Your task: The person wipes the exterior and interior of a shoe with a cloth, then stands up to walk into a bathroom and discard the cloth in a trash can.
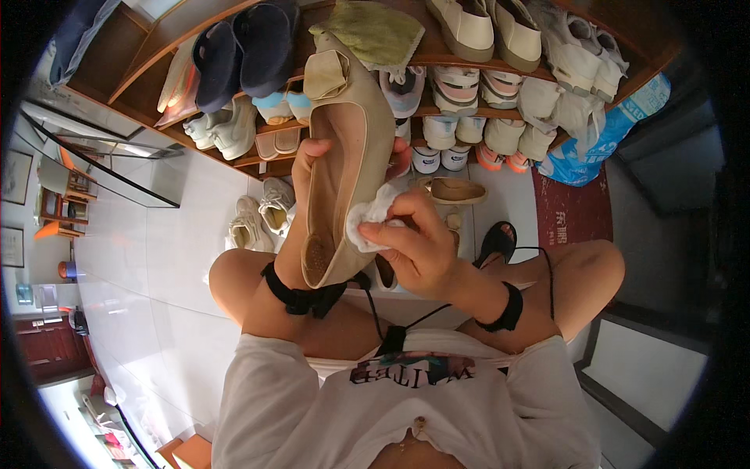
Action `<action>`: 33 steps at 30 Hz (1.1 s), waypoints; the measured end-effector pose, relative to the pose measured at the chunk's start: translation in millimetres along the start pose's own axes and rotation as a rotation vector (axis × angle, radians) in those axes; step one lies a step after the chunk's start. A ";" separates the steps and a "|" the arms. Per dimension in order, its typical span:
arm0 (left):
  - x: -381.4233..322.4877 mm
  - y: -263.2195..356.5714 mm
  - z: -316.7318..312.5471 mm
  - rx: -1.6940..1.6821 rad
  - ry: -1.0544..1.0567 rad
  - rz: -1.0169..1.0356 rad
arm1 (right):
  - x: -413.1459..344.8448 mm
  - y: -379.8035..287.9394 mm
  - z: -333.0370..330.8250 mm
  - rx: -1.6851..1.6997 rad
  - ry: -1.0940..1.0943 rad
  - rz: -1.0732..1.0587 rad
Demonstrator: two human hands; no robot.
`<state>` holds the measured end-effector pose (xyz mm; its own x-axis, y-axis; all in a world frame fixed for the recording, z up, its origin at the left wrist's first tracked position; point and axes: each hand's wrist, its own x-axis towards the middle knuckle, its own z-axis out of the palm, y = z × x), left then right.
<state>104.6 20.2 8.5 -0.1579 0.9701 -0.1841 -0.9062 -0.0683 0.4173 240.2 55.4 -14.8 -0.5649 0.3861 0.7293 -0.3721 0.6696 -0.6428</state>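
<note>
A beige flat shoe point(375, 126) with a fabric flower on its toe is raised before me, its toe pointing towards the shelves. My left hand point(306, 167) grips it from underneath, the thumb over one side and fingertips showing at the other. In my right hand point(422, 243) is a crumpled white wipe point(372, 220), pressed against the outer side of the shoe near the heel. The shoe hides most of my left palm and fingers. Black bands with cords circle both wrists.
Ahead stands a wooden shoe rack point(480, 63) with several pairs of shoes. A green cloth point(372, 32) lies on its top. White sneakers point(249, 225) and another beige flat point(457, 190) rest on the tiled floor. A blue plastic bag point(586, 155) sits at the right by a red mat point(571, 205).
</note>
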 end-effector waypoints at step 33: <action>12.0 5.0 -21.2 -0.208 0.207 0.318 | -6.8 -18.0 -2.0 -0.515 -0.073 -0.378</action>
<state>89.8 26.5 -10.5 -0.4982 0.8276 -0.2586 -0.8561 -0.4222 0.2980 252.2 42.1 -7.7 -0.5196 0.0311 0.8538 -0.1646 0.9770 -0.1357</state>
